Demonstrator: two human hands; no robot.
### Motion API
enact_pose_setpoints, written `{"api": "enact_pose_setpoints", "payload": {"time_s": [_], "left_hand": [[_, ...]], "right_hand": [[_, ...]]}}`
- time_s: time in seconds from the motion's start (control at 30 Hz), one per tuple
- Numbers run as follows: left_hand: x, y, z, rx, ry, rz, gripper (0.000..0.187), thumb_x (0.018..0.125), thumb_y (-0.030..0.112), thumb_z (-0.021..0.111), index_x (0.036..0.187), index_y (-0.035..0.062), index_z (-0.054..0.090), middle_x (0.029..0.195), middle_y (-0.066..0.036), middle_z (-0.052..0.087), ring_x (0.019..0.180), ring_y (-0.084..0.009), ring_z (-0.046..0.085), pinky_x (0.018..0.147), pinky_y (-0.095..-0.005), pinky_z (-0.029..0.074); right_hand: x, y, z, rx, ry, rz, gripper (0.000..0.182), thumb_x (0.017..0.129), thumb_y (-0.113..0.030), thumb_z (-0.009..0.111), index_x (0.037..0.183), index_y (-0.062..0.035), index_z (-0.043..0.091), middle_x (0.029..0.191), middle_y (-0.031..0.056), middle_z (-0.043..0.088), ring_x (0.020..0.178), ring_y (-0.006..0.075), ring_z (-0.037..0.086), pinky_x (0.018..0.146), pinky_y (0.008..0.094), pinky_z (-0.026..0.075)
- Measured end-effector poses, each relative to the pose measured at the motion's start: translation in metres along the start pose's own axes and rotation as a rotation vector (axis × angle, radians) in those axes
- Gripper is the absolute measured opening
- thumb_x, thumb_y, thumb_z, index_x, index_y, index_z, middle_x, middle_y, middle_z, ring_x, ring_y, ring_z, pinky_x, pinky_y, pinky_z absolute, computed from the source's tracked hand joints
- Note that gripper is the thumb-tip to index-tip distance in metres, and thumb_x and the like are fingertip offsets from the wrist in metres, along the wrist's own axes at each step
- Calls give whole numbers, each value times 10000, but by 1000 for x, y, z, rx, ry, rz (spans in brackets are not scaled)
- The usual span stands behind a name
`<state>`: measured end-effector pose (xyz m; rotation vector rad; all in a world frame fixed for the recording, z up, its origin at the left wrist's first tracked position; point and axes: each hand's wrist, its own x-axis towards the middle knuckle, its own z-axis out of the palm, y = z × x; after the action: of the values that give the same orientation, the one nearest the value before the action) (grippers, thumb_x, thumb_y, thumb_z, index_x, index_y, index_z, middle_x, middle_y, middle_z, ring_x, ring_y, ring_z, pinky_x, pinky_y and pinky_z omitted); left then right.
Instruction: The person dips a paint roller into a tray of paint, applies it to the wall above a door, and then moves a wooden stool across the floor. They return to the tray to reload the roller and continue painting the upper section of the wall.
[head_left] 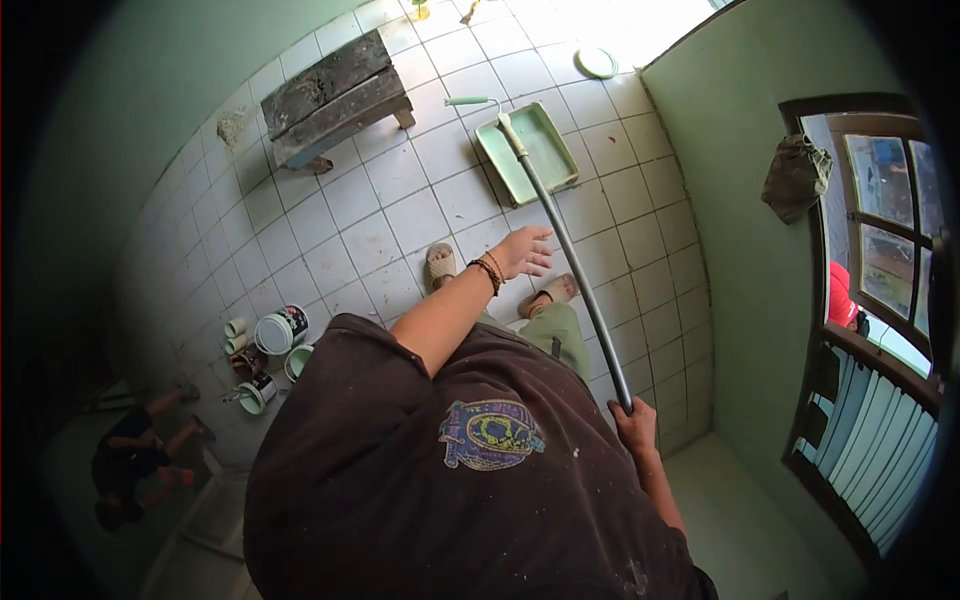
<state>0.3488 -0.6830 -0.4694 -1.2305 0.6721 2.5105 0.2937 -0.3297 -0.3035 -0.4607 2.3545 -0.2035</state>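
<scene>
The right hand (637, 425) has its fingers clenched round the near end of the pole (586, 290), its green roller (467, 101) by a corner of the tray (550, 150) on the floor (388, 200). Close beside the pole, the left hand (522, 252) hangs with fingers loose and parted.

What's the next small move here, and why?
Probably bring the left hand onto the pole: it is open and off the pole, only the right hand grips the near end, and the roller sits outside the tray, so two hands should guide it better.
</scene>
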Motion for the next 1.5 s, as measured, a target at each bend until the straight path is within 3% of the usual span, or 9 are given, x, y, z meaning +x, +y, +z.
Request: {"api": "enact_pose_setpoints", "payload": {"time_s": [0.1, 0.17, 0.33, 0.43, 0.57, 0.87, 1.17, 1.3, 1.5], "left_hand": [[8, -32, -4, 177, 39, -82, 535, 824, 362, 553, 1206, 17, 406, 1041, -166, 518, 811, -267, 569, 703, -381, 489], [14, -40, -6, 195, 224, 11, 463, 832, 341, 542, 1127, -5, 454, 961, -157, 549, 767, -257, 576, 671, -370, 498], [38, -68, 2, -342, 652, 258, 375, 843, 319, 524, 1010, -15, 497, 903, -147, 579, 717, -235, 587, 650, -363, 499], [40, -97, 32, -281, 505, 172, 393, 843, 330, 526, 997, -31, 490, 916, -154, 580, 713, -240, 587, 641, -354, 496], [34, -141, 78, -260, 487, 169, 402, 849, 311, 533, 1065, -20, 458, 905, -149, 564, 750, -247, 588, 628, -356, 491], [13, -199, 48, -364, 760, 122, 423, 847, 306, 535, 1112, -7, 434, 874, -140, 561, 709, -256, 585, 599, -364, 494], [40, -184, 70, -203, 813, 91, 331, 854, 285, 520, 1035, 9, 500, 801, -118, 577, 589, -200, 572, 481, -315, 469], [64, -167, 90, -93, 705, 82, 314, 853, 276, 526, 1046, 32, 478, 806, -100, 565, 597, -185, 564, 494, -305, 471], [85, -144, 121, 51, 671, 174, 250, 840, 271, 540, 968, 56, 521, 718, -54, 551, 521, -141, 527, 441, -269, 439]], "right_hand": [[54, 30, -19, -16, -38, -69, 363, 735, -310, 658, 719, 35, 546, 631, 223, 557, 626, 395, 556, 576, 433, 427], [99, 49, -37, -22, -71, -178, 337, 746, -287, 630, 786, 37, 548, 704, 244, 576, 707, 405, 570, 631, 447, 437], [211, 81, -67, -27, -168, -261, 401, 772, -229, 576, 1095, -2, 509, 950, 279, 586, 928, 422, 557, 810, 454, 440], [258, 66, -77, -56, -215, -312, 541, 784, -208, 542, 1286, -68, 395, 1051, 267, 572, 1002, 413, 537, 873, 451, 426], [307, 33, -76, -145, -216, -338, 536, 790, -193, 513, 1303, -92, 394, 1051, 254, 579, 1008, 397, 542, 875, 440, 430], [364, 13, -60, -263, -262, -324, 529, 782, -157, 477, 1306, -119, 415, 1075, 230, 581, 1018, 357, 553, 885, 414, 439], [328, 51, -89, -401, -252, -335, 536, 813, -165, 452, 1341, -180, 361, 1064, 202, 591, 995, 349, 566, 866, 432, 450], [301, 77, -100, -399, -288, -287, 548, 820, -175, 449, 1355, -169, 331, 1060, 203, 592, 987, 354, 568, 863, 440, 449], [257, 134, -115, -176, -234, -290, 494, 791, -178, 539, 1270, -91, 460, 1032, 248, 588, 970, 379, 566, 858, 414, 442]]}}
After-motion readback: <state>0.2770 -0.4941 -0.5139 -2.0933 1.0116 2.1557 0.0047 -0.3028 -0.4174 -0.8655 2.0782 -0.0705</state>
